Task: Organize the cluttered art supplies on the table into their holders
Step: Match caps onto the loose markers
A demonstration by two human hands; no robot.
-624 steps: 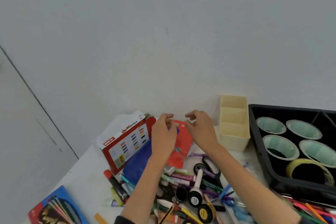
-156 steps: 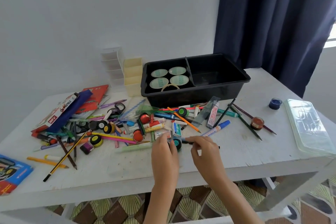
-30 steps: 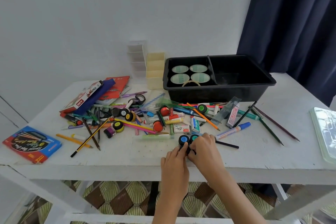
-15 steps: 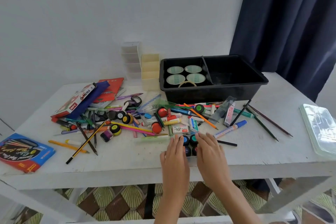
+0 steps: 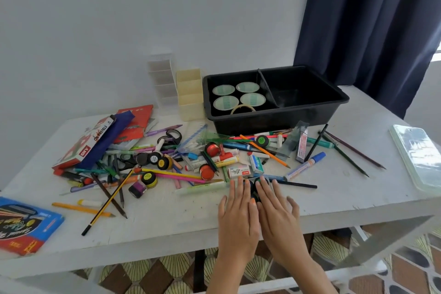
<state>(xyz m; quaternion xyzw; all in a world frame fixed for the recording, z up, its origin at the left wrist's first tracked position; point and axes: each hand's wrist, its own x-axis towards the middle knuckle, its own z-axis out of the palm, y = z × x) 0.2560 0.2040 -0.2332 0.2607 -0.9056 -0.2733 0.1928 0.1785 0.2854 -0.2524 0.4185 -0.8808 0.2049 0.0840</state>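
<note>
My left hand [image 5: 238,212] and right hand [image 5: 278,213] lie side by side at the near edge of the tabletop [image 5: 167,227]. Both are released, with the fingers straight and flat. The fingertips of both hands rest on a small cluster of dark paint pots [image 5: 252,189], which shows only in the gap between the two hands. I cannot tell how many pots are under them. Just beyond my fingertips lie a white staples box [image 5: 238,171] and, to the right of it, a blue-capped marker [image 5: 305,166]. A loose spread of pencils, pens and further pots runs from there to the left, including two red-lidded pots [image 5: 212,148] and a yellow-and-black pencil [image 5: 107,200]. The black tray [image 5: 274,124] stands at the far side of the tabletop. Its left compartment holds tape rolls [image 5: 238,95]; what its right compartment holds cannot be seen. The cream holder [image 5: 189,93] stands touching the left wall of the tray, and the clear holder [image 5: 161,79] stands just beside the cream holder, against the wall of the room. An oil pastels box [image 5: 95,141] lies far left with a blue pouch [image 5: 112,141] on it. A blue pencil pack [image 5: 23,224] lies at the near left corner. A clear plastic case [image 5: 417,153] lies at the right edge, well apart from the clutter.
</note>
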